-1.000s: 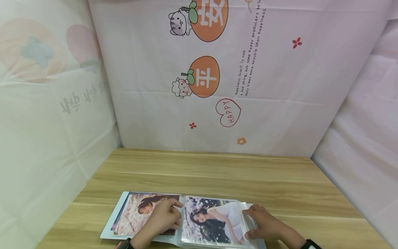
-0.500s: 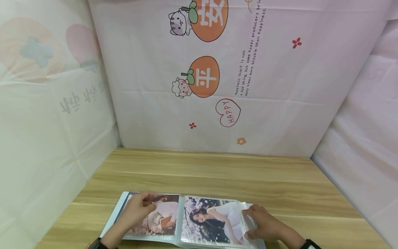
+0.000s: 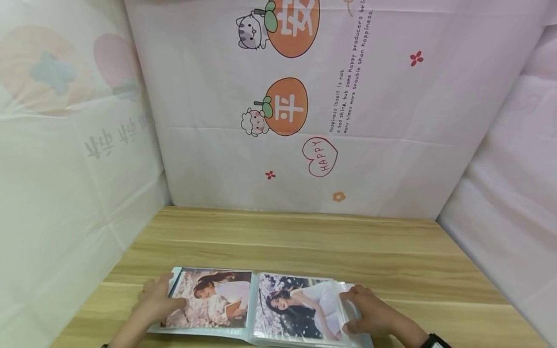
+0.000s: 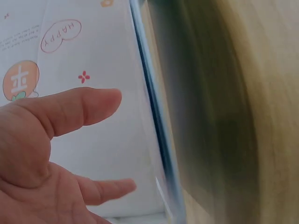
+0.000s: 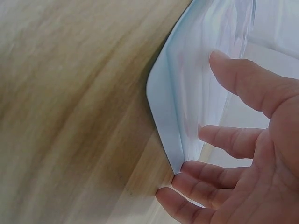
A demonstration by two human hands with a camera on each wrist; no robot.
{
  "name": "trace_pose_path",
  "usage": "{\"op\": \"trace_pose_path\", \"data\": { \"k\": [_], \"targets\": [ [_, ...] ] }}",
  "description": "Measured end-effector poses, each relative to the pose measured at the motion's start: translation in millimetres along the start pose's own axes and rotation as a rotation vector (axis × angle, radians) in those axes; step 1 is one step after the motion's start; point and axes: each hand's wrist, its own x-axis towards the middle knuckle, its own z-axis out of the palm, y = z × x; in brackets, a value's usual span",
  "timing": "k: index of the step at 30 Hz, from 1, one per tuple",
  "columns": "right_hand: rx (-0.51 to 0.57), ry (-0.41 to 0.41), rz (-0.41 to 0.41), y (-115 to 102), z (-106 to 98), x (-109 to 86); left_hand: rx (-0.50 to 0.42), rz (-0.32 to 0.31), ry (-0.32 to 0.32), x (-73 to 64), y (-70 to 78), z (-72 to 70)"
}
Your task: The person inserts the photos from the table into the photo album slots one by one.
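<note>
A photo album (image 3: 253, 314) with a pale blue cover lies spread on the table, its clear sleeves facing up. Its left page carries a photo (image 3: 217, 299) of a person among pink blossoms. On the right page is a photo (image 3: 300, 307) of a person in white. My left hand (image 3: 156, 299) is at the album's left edge, thumb reaching over the page; the left wrist view shows its thumb (image 4: 88, 107) and a finger extended. At the right edge, my right hand (image 3: 367, 309) touches the sleeves and cover corner with spread, relaxed fingers (image 5: 229, 140).
The wood-grain table (image 3: 304, 241) extends behind the album. A white printed cloth (image 3: 217, 169) stands at the back, with more cloth along the left side (image 3: 65, 193) and right side (image 3: 513, 193).
My left hand has moved left, from the middle of the album across the left photo to the outer edge, uncovering the photo. The right hand has stayed in place.
</note>
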Motion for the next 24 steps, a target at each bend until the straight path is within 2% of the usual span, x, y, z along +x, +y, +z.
{"op": "trace_pose_path", "data": {
  "k": [5, 9, 16, 19, 24],
  "targets": [
    [0.012, -0.018, 0.017, 0.3, -1.6, -0.4, -0.055, 0.007, -0.005, 0.0, -4.8, 0.0],
    [0.022, -0.022, 0.023, 0.2, -1.7, -0.9, -0.060, 0.008, -0.001, 0.7, -6.0, -0.9],
    [0.008, -0.005, 0.021, 1.1, -0.4, -2.7, -0.064, 0.090, 0.066, 0.7, -13.4, -2.0],
    [0.008, 0.000, 0.012, 2.1, 0.3, -3.3, -0.096, 0.080, 0.071, -1.6, -15.7, -5.8],
    [0.007, 0.004, -0.001, 3.7, 2.0, -3.4, -0.219, 0.005, 0.029, -8.8, -17.3, -20.0]
  ]
}}
